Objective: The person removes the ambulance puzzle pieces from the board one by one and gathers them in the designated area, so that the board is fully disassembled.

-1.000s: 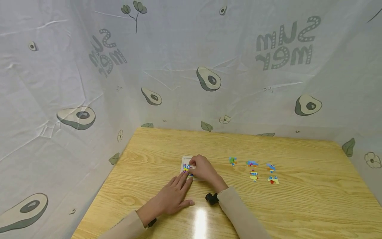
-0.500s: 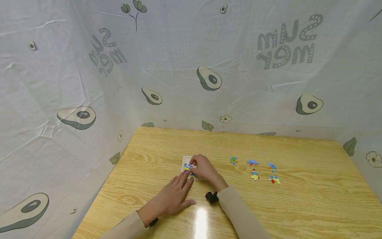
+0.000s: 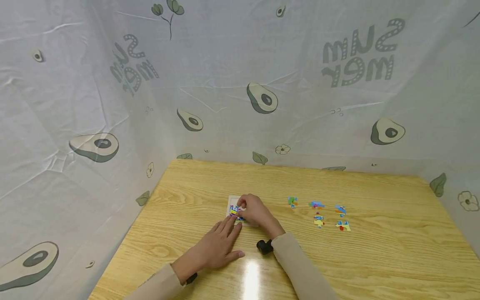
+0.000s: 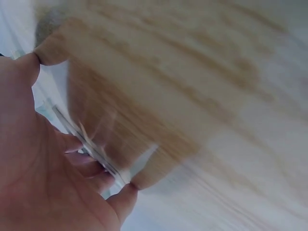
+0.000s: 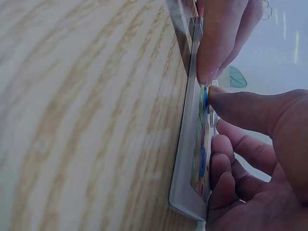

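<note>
A small white puzzle tray (image 3: 230,201) lies on the table, with colourful joined pieces (image 3: 234,209) in its near part. My left hand (image 3: 216,246) rests flat with straight fingers, its fingertips on the tray's near left edge. Over the tray's right side my right hand (image 3: 256,210) has its fingers curled. In the right wrist view its thumb (image 5: 243,111) meets a puzzle piece (image 5: 206,98) with blue on it, beside the left fingertips (image 5: 208,74). The right fingers pinch low over the tray (image 5: 179,187) and cover much of it.
Several loose puzzle pieces lie right of the tray, among them a green one (image 3: 292,201), a yellow one (image 3: 319,223) and a blue and orange one (image 3: 341,210). A printed curtain (image 3: 225,125) stands behind and left of the wooden table (image 3: 195,196).
The view shifts very slightly. Both hands stay at the tray in nearly the same pose, and the loose pieces keep their places.
</note>
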### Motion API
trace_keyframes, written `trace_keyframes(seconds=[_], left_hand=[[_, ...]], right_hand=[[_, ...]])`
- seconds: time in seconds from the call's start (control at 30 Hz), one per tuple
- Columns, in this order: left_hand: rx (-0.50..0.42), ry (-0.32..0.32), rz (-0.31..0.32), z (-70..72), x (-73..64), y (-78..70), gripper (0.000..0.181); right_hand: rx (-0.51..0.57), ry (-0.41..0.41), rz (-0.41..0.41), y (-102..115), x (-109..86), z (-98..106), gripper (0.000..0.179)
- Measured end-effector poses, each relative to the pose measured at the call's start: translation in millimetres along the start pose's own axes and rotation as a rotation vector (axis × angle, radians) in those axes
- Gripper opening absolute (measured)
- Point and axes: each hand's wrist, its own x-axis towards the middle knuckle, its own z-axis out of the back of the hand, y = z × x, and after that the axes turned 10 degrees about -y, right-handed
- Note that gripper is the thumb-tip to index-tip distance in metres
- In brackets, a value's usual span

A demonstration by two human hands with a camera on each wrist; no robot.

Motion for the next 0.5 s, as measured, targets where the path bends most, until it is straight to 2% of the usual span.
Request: trace_keyframes(seconds=[0.23, 0.5], left_hand=[[-0.024, -0.028, -0.008, -5.0, -2.8, 1.5, 0.082], [0.030, -0.030, -0.042, -9.0, -6.7, 9.1, 0.088]], right_hand=[[0.009, 0.004, -0.004, -1.2, 0.7, -0.6, 0.017], [0.036, 0.011, -0.020, -2.2, -0.1, -0.6, 0.017]])
